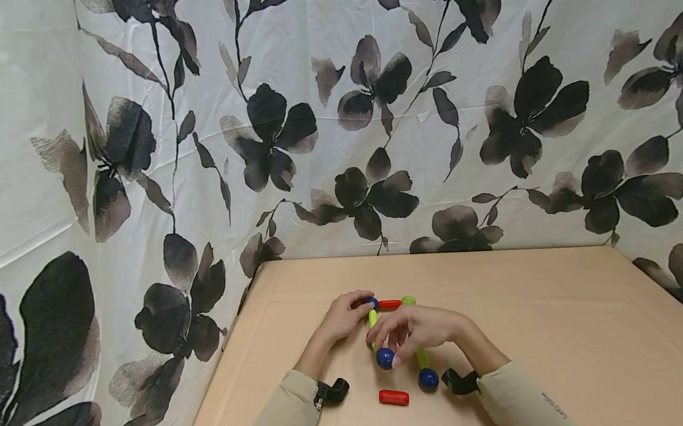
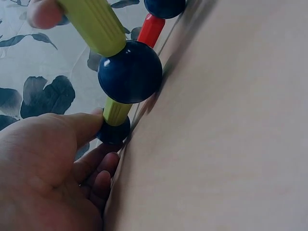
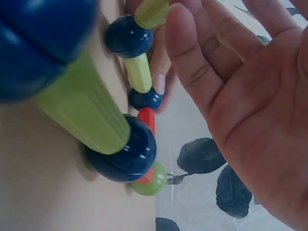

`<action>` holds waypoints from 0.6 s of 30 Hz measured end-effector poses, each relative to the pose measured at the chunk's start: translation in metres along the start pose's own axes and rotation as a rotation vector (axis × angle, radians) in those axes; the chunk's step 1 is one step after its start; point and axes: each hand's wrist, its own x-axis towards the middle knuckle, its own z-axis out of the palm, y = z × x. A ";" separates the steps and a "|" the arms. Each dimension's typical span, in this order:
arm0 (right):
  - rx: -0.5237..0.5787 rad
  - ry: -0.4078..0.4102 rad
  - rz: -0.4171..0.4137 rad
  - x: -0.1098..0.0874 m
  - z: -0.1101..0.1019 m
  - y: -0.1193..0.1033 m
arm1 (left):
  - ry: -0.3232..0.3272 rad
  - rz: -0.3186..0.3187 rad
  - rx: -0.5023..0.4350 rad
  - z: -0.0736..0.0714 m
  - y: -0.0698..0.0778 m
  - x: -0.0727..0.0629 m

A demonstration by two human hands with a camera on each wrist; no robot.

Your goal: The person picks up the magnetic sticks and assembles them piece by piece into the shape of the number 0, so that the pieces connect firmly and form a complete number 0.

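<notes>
My left hand (image 1: 346,314) holds a blue ball (image 2: 114,132) at the far left corner of a ball-and-stick frame, thumb on one side and fingers on the other. From that ball a yellow-green stick (image 2: 117,111) leads to another blue ball (image 2: 130,72), and a second yellow-green stick (image 2: 98,26) rises from there. At its end my right hand (image 1: 425,327) pinches a near blue ball (image 1: 385,358) with its thumb and fingertips. A red stick (image 1: 389,305) joins the held corner to a green ball (image 1: 408,300).
Beneath my right hand, the frame's right side runs towards me along a yellow-green stick (image 1: 422,358) to a blue ball (image 1: 428,380). A loose red stick (image 1: 394,397) lies nearer me on the tan table (image 1: 537,331). Floral cloth (image 1: 316,195) hangs behind.
</notes>
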 end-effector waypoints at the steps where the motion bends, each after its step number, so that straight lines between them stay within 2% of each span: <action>1: 0.007 -0.005 -0.002 0.001 0.001 0.000 | 0.000 -0.001 0.000 0.000 0.000 0.000; 11: 0.116 -0.033 0.027 0.002 0.004 0.005 | 0.001 -0.001 -0.003 0.000 0.001 0.000; 18: 0.150 -0.027 0.053 0.003 0.005 0.006 | -0.001 -0.005 -0.010 -0.001 0.002 -0.002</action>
